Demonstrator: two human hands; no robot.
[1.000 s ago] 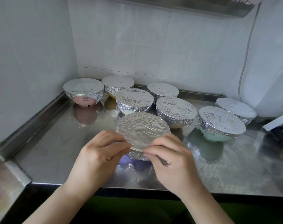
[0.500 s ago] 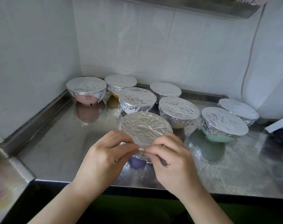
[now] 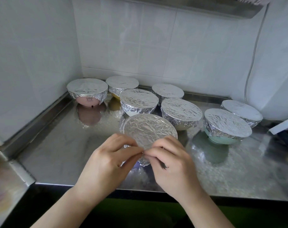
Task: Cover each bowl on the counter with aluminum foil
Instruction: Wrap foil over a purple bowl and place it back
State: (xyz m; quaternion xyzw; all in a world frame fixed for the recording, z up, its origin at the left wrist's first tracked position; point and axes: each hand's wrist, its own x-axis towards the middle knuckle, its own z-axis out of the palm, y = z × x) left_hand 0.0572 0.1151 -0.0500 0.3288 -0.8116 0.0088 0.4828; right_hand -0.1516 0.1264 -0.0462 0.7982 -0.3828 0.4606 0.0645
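The nearest bowl, purple at its base, sits on the steel counter [image 3: 57, 153] with crinkled foil [image 3: 148, 129] stretched over its top. My left hand [image 3: 107, 160] and my right hand [image 3: 171, 160] meet at its near rim, and the fingertips of both pinch the foil edge there. Behind it stand several bowls with foil tops: a pink bowl [image 3: 87, 92] at the far left, a yellow one [image 3: 121, 84], others in the middle [image 3: 181, 112], and a teal bowl [image 3: 227, 125] at the right.
White tiled walls close the counter at the back and left. A white cable [image 3: 253, 60] hangs down the right wall. A white box edge [image 3: 283, 127] and a dark object lie at the far right. The counter's black front edge runs below my wrists.
My hands have drawn closer together at the near rim of the bowl, their fingertips now meeting on the foil. The view has shifted slightly.
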